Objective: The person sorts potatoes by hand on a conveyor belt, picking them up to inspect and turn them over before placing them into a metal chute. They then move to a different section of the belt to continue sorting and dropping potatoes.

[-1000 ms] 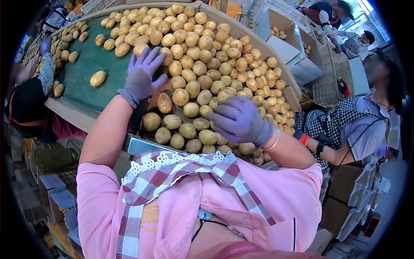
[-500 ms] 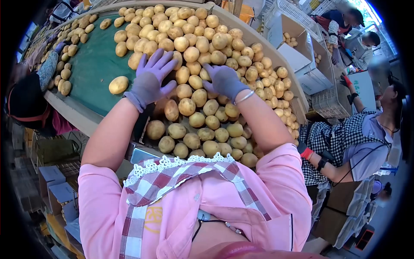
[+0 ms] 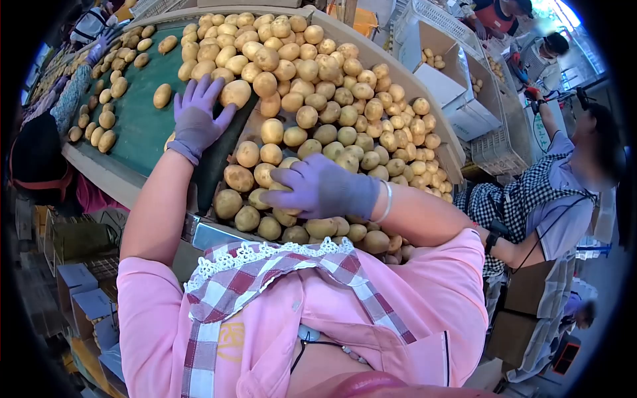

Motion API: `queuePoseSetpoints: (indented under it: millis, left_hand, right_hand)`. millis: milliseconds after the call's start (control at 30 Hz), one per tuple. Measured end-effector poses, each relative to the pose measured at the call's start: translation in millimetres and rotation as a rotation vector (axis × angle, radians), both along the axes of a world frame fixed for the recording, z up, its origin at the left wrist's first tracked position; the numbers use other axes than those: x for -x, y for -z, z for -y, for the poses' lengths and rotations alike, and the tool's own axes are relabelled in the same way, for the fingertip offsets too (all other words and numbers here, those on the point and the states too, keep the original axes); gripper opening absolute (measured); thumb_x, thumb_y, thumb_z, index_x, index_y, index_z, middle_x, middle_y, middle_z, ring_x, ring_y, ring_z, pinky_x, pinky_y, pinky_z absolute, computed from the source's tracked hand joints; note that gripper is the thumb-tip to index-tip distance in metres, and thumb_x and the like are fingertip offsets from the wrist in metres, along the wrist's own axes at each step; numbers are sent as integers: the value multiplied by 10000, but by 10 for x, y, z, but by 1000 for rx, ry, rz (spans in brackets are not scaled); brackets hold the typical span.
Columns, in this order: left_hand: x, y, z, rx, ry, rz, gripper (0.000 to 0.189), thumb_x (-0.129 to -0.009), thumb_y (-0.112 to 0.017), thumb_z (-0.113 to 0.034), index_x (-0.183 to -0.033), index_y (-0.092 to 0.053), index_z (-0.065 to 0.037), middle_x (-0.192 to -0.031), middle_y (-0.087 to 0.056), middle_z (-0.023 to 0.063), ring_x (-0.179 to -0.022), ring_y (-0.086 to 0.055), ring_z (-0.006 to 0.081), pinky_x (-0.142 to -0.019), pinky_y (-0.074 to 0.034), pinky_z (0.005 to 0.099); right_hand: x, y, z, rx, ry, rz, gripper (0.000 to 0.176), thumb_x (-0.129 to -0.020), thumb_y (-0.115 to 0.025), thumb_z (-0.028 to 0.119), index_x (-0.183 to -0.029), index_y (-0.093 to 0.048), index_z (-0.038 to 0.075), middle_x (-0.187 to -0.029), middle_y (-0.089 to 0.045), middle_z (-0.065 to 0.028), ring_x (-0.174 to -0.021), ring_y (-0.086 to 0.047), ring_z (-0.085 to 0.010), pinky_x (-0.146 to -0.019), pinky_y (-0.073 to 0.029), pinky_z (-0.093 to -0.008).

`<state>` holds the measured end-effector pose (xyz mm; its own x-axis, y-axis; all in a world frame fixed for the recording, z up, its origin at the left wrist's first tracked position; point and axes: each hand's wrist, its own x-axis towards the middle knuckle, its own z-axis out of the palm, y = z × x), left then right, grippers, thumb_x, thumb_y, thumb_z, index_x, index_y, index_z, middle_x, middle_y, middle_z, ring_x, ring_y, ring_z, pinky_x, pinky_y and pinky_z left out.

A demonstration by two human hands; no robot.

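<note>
Left hand (image 3: 198, 123) is held spread wide over the green belt (image 3: 142, 123), thumb just beside a big potato (image 3: 235, 94) whose long axis is pointed roughly side to side. Right hand (image 3: 318, 189) is loosely curled over the pile's near end; its palm's hidden, so can't be told if anything's gripped. Another potato (image 3: 170, 140) is mostly covered by the left wrist.

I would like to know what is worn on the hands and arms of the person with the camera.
The left hand and right hand wear matching gloves, purple-fingered and greyish across the back. A thin, pale bangle circles the right wrist. The pink sleeves are short.
</note>
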<state>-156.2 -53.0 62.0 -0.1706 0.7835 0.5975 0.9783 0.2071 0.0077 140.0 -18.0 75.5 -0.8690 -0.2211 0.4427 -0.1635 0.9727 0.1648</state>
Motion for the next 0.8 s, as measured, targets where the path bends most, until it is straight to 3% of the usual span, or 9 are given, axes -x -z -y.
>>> queuePoseSetpoints:
  millis: [67,100,233,300,433,600,700,767,800]
  left_hand:
    - [-114,-68,47,-53,44,-16,636,-854,-669,-379,-1439,-490,-200,-1506,-448,127,-1400,-378,374,-1116,-266,618]
    - [-221,-137,76,-94,108,-60,643,-849,-665,-358,-1445,-483,-200,-1508,-443,134,-1398,-382,374,-1119,-268,610]
    - [-557,-236,108,74,499,-76,665,-774,-705,-301,-1396,-517,-161,-1466,-480,117,-1361,-418,370,-1139,-281,562]
    - [-496,-70,95,202,507,-104,632,-758,-720,-303,-1350,-546,-167,-1429,-501,109,-1365,-417,361,-1140,-280,575]
    - [-444,-143,96,194,389,-126,608,-733,-741,-224,-1315,-567,-222,-1400,-518,46,-1333,-440,374,-1114,-285,619]
    - [-355,-168,78,208,125,-105,610,-738,-740,-214,-1319,-570,-297,-1250,-587,29,-1310,-456,352,-1067,-266,683]
    - [-93,-63,104,250,-69,-52,555,-805,-705,-434,-1329,-594,-290,-1414,-514,63,-1419,-314,393,-1097,-198,709]
    - [-30,-77,57,314,-152,-7,568,-815,-694,-439,-1345,-580,-268,-1508,-437,47,-1430,-295,412,-1121,-205,676]
    - [12,-41,33,285,-162,-21,568,-820,-688,-426,-1350,-571,-261,-1521,-423,42,-1430,-300,405,-1123,-210,669]
  right_hand:
    - [-263,-439,-150,-200,51,-178,352,-772,-754,233,-1115,-672,241,-1065,-676,-59,-693,-671,-188,-539,-541,-297]
    - [-341,-479,-572,-251,164,-424,372,-789,-727,265,-1151,-640,267,-1065,-659,-82,-643,-602,-176,-498,-476,-316]
    - [-1001,-734,-1974,-208,910,-722,485,-840,-713,309,-1261,-609,90,-1140,-658,-113,-796,-622,-291,-761,-519,-390]
    - [-960,-554,-2334,-50,846,-676,516,-842,-710,323,-1280,-598,75,-1151,-656,-142,-905,-653,-332,-808,-531,-412]
    - [59,-265,-2058,583,664,-137,572,-839,-696,358,-1316,-558,73,-1247,-608,-191,-1133,-601,-390,-933,-519,-441]
    - [686,255,-2267,808,515,-116,615,-811,-708,406,-1326,-552,108,-1324,-536,-255,-1173,-576,-406,-1005,-484,-435]
    - [445,368,-2008,920,499,39,610,-802,-713,412,-1326,-551,145,-1272,-562,-237,-1176,-577,-393,-1021,-473,-439]
    - [242,278,-1542,549,577,184,567,-822,-694,379,-1329,-531,184,-1150,-586,-205,-1025,-626,-394,-863,-536,-473]
    - [186,296,-1341,631,582,141,541,-829,-687,370,-1310,-545,171,-1126,-590,-196,-989,-632,-390,-831,-542,-475]
